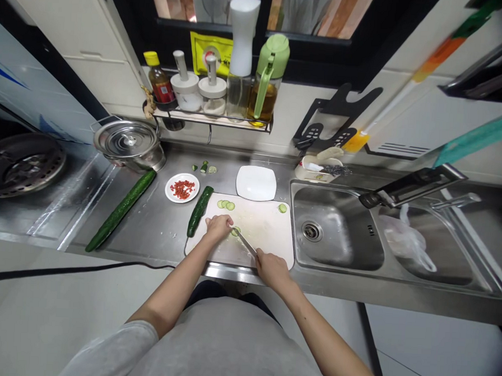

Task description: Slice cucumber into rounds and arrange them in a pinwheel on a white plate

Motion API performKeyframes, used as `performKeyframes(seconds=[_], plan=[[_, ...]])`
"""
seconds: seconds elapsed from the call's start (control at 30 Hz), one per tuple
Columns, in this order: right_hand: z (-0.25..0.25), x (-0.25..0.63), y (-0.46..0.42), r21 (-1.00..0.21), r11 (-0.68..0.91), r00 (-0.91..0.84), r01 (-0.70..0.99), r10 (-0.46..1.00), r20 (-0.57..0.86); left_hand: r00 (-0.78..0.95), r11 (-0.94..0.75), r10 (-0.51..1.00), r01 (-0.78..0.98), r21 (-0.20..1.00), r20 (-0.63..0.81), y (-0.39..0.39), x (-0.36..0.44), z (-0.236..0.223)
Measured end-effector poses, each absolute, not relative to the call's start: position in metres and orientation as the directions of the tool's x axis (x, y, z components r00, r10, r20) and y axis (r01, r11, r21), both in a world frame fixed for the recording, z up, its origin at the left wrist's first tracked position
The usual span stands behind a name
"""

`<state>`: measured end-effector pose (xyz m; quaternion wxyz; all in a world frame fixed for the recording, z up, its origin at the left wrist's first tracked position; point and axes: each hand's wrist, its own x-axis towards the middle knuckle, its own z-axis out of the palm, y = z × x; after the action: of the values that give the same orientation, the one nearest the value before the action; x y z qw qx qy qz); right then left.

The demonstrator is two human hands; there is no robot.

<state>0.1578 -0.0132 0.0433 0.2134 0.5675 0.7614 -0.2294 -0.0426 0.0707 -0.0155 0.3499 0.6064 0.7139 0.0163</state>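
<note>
My right hand [273, 269] grips a kitchen knife [247, 244] by its handle, the blade pointing up and left across the white cutting board [269, 234]. Under the knife tip lies a cucumber slice [234, 231]. My left hand [219, 227] has its fingers bent and drawn together, with the fingertips at that slice's edge. Behind it, several overlapping cucumber slices [225, 205] lie on the board. Another round slice [282, 208] sits near the board's far right corner. Along the board's left edge rests a shorter piece of cucumber [200, 211].
A long cucumber [121, 210] lies on the steel counter at left, near a lidded pot [131, 142]. Chopped red pieces [182, 189] fill a small plate. Behind the board are a white square plate [256, 182] and cucumber scraps [204, 167]. A sink [337, 232] is at right.
</note>
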Motion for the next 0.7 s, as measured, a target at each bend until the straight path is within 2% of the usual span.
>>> performKeyframes(seconds=[0.7], plan=[[0.058, 0.155, -0.003, -0.070, 0.294, -0.272, 0.953, 0.736, -0.620, 0.045, 0.201, 0.885, 0.861, 0.468, -0.463, 0.070, -0.043, -0.014]])
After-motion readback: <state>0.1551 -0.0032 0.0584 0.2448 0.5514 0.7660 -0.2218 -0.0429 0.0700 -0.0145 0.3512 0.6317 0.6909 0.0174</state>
